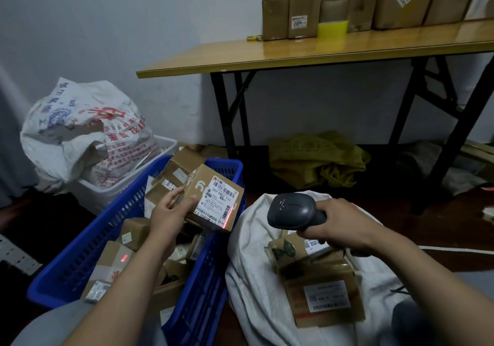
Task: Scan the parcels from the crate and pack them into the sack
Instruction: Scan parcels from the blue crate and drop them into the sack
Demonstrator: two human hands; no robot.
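My left hand point(171, 209) grips a small cardboard parcel point(216, 198) with a white shipping label, held above the blue plastic crate point(211, 279). A red scan line glows on the parcel's lower right edge. My right hand point(339, 225) holds a dark grey barcode scanner point(292, 210), its head pointing left at the parcel. Several more cardboard parcels point(133, 232) lie in the crate, one with a red dot of light on it. The white sack point(256, 279) lies open at the right of the crate, with two labelled boxes point(323, 295) inside.
A full white printed sack point(80, 132) sits in a white basket point(165, 145) behind the crate. A yellow folding table point(307, 52) with black legs carries a row of cardboard boxes point(304, 9). A crumpled olive-yellow sack point(318, 158) lies under the table.
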